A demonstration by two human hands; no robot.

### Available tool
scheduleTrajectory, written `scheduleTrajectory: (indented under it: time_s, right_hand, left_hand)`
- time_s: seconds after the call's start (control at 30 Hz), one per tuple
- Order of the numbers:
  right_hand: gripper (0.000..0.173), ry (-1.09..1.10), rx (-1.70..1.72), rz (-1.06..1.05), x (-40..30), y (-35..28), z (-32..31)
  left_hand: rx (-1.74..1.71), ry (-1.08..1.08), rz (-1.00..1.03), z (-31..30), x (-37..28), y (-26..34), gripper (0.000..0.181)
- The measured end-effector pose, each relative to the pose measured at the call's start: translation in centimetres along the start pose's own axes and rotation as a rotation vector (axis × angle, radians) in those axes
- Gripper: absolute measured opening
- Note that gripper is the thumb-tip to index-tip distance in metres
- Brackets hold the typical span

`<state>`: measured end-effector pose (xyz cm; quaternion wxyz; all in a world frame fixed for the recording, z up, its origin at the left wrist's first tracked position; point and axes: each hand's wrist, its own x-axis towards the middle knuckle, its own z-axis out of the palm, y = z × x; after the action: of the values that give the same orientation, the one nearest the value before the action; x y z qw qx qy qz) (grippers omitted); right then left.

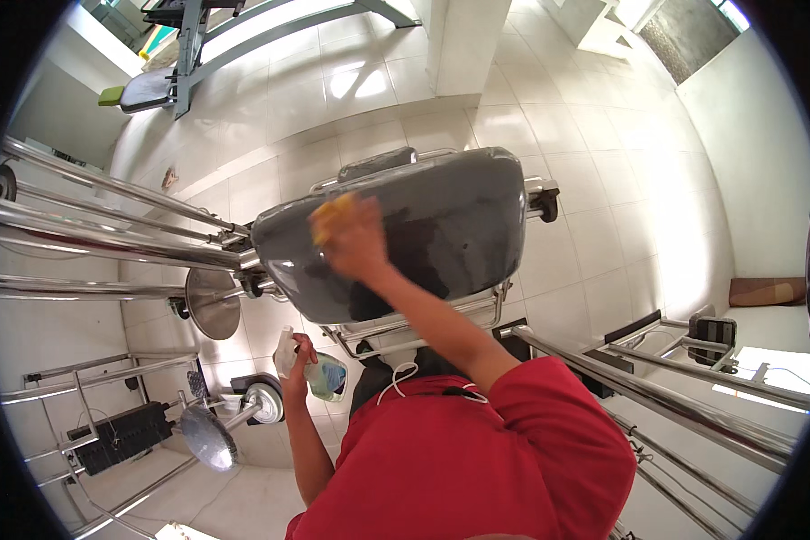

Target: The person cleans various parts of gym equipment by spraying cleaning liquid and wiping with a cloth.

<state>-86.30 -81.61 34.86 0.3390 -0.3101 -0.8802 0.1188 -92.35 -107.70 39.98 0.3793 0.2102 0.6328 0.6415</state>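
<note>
A grey padded bench seat of an exercise machine lies before me, with a dark, wet-looking patch across its surface. My right hand presses a yellow cloth or sponge onto the left part of the pad; both are blurred. Low on the left, beside my body, my left hand grips a spray bottle with a white trigger head and pale green liquid. The bottle is tilted and held apart from the pad.
Chromed bars run in from the left, near a round metal plate. More chromed rails extend to the lower right. A grey steel frame stands at the upper left, and a pillar rises beyond the bench.
</note>
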Motion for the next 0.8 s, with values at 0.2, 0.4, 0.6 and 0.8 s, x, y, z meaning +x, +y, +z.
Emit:
scheduleTrajectory:
  time_s: [0.2,0.4,0.6,0.8]
  right_hand:
    - [0.052,-0.044,0.005,-0.004,-1.2,5.1,-3.8]
    - [0.046,0.438,-0.347,0.703,1.0,21.7,-12.5]
    - [0.049,0.136,-0.293,0.337,1.5,7.2,-5.2]
    - [0.058,-0.157,0.004,-0.228,-2.4,0.6,-1.6]
  left_hand:
    - [-0.042,0.036,0.042,2.2,0.0,0.3,0.014]
    - [-0.169,0.165,0.070,-0.1,-3.2,-0.1,0.015]
    - [-0.070,0.156,0.040,-0.3,-1.3,0.2,0.015]
    - [-0.019,0.010,0.090,0.4,3.0,2.2,0.015]
